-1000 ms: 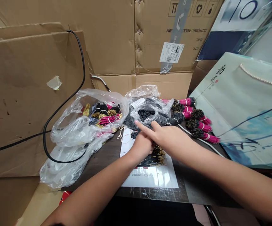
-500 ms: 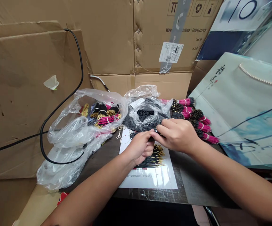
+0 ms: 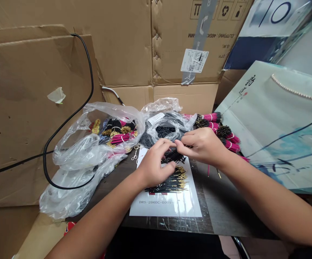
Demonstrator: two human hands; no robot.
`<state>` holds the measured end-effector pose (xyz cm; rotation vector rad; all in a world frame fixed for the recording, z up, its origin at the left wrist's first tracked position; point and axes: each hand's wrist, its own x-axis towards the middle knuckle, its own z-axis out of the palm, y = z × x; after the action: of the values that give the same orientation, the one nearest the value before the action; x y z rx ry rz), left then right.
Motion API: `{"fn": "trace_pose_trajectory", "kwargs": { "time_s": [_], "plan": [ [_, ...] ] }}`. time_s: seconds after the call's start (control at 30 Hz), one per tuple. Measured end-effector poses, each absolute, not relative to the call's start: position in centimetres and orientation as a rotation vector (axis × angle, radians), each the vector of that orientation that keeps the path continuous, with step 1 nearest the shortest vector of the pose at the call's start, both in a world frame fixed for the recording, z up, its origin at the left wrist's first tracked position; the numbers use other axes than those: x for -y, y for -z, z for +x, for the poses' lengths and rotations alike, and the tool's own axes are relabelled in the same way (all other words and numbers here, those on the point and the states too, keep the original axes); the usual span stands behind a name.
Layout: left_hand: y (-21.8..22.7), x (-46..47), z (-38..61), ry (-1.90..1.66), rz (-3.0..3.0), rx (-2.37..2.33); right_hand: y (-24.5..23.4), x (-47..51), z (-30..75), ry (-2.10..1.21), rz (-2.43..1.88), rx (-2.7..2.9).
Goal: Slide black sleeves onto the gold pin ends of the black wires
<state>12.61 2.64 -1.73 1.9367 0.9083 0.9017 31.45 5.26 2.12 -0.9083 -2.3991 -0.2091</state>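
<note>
Over the middle of the table, my left hand (image 3: 156, 163) has its thumb spread away from its fingers, and its fingertips meet those of my right hand. My right hand (image 3: 203, 145) is closed in a pinch; thin wires (image 3: 219, 173), one pink and one gold-tipped, hang below it. What lies between the fingertips is too small to make out. Under my left hand a row of black wires with gold ends (image 3: 169, 181) lies on a white printed sheet (image 3: 169, 210). Small black pieces (image 3: 173, 156) show just behind it. Beyond is an open plastic bag of black sleeves (image 3: 165, 132).
Tied bundles of pink and black wires (image 3: 231, 145) are stacked at right. A clear plastic bag (image 3: 75, 154) at left holds more bundles (image 3: 122, 137). A black cable (image 3: 46, 144) loops by cardboard (image 3: 23, 108). A pale paper bag (image 3: 280, 126) leans at right.
My left hand has opened from a curled grip, its thumb moving down from its fingers. My right hand has shifted slightly up, and thin wires now show hanging beneath it.
</note>
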Motion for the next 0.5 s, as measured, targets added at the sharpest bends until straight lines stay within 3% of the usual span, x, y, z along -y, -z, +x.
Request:
{"fn": "trace_pose_trajectory", "kwargs": {
  "time_s": [0.1,0.27,0.5],
  "plan": [
    [1.0,-2.7,12.8,-0.942,2.299,-1.140,-2.1,-4.7,30.3,0.382,-0.948,2.388],
    [1.9,-3.7,13.5,-0.676,2.130,-1.194,-1.9,-3.1,28.0,0.694,-0.925,2.423],
    [1.9,-3.3,13.2,-0.700,2.226,-1.217,-0.4,-2.3,27.9,0.743,-0.873,2.371]
  ]
}}
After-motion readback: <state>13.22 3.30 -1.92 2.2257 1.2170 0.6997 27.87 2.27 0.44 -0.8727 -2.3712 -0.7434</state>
